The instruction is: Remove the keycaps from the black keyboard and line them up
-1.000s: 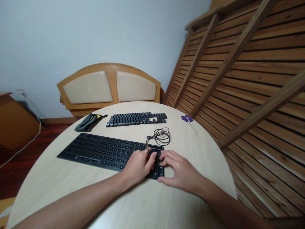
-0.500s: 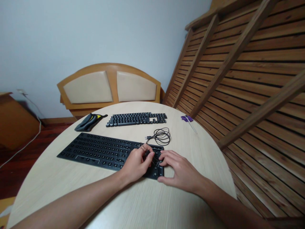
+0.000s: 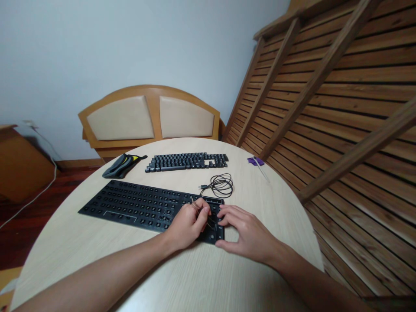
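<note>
A black keyboard (image 3: pixel 130 203), its keycaps off and its switches bare, lies at a slant on the table. Over its right part, my left hand (image 3: pixel 188 221) is closed on a thin wire keycap puller (image 3: pixel 212 223). The wire ends reach down toward the number-pad area, partly hidden by my fingers. My right hand (image 3: pixel 247 232) grips the keyboard's right end, its fingers curled on the edge and its thumb at the near corner. Behind the keyboard, a set of loose black keycaps (image 3: pixel 172 162) is laid out in keyboard order, with a gap toward the right.
A coiled black USB cable (image 3: pixel 221 185) lies just behind the keyboard. On the round table (image 3: pixel 208 281) are also a dark grey and yellow pouch (image 3: pixel 120 167) at the left and a purple item (image 3: pixel 255 161) with a thin pale stick at the right. Wooden slats (image 3: pixel 341 130) lean at the right.
My left hand has shifted very slightly to the right, and more of the puller shows above its fingers. My right hand stays at the keyboard's end.
</note>
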A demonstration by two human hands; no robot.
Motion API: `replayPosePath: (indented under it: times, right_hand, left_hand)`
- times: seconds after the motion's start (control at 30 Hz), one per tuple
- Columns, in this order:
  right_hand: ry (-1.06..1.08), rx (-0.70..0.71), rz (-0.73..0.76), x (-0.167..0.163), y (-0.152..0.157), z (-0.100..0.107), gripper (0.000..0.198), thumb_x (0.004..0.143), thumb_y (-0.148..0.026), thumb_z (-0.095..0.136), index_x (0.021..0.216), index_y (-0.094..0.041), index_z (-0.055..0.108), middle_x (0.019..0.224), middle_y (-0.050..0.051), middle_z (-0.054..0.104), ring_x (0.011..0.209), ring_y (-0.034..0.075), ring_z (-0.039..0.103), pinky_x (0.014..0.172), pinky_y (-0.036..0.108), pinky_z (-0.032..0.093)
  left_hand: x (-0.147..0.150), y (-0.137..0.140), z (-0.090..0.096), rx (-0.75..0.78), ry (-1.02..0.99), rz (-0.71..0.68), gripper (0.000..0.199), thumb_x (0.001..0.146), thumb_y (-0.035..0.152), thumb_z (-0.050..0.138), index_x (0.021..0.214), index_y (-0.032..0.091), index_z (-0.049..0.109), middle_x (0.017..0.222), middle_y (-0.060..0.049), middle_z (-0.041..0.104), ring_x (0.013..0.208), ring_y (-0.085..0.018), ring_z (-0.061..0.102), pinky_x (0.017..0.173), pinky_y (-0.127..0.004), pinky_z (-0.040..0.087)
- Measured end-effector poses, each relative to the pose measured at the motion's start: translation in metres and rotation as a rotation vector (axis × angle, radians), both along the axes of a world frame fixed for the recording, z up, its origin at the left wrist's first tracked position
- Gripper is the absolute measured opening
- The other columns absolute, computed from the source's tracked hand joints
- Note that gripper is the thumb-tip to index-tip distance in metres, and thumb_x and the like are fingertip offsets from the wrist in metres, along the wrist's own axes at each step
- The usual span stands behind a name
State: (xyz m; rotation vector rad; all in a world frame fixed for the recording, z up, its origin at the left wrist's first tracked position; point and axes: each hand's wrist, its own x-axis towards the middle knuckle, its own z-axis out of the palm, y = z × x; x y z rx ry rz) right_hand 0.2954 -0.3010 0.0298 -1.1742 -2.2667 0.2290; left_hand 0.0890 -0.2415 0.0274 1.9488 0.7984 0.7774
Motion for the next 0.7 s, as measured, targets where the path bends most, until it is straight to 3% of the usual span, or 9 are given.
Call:
replayPosePath:
  times: [0.27,0.7]
  right_hand:
    - [0.017,-0.03,0.006,0.001,-0.0011,-0.0009,0.03,0.074,-0.037,0.078,0.095,-0.02,0.063,0.111,0.009,0.068,0.119,0.026,0.058,0.101,0.04,0.049]
    - [0.035,-0.123,0.011,0.0012,-0.0013,-0.0058,0.027,0.076,-0.034,0.077,0.092,-0.019,0.061,0.124,0.013,0.068,0.127,0.027,0.055,0.102,0.038,0.051]
  left_hand:
    - [0.0011,0.0022,0.0035,-0.049,0.022,-0.057,0.029,0.1,0.038,0.039,0.083,0.018,0.052,0.058,0.005,0.05,0.052,-0.012,0.047,0.053,-0.024,0.036]
    - [-0.0003,0.0056,0.0056,-0.26,-0.133,-0.149,0.037,0.098,0.053,0.039,0.088,0.018,0.048,0.062,0.006,0.047,0.057,-0.012,0.042,0.058,-0.025,0.035]
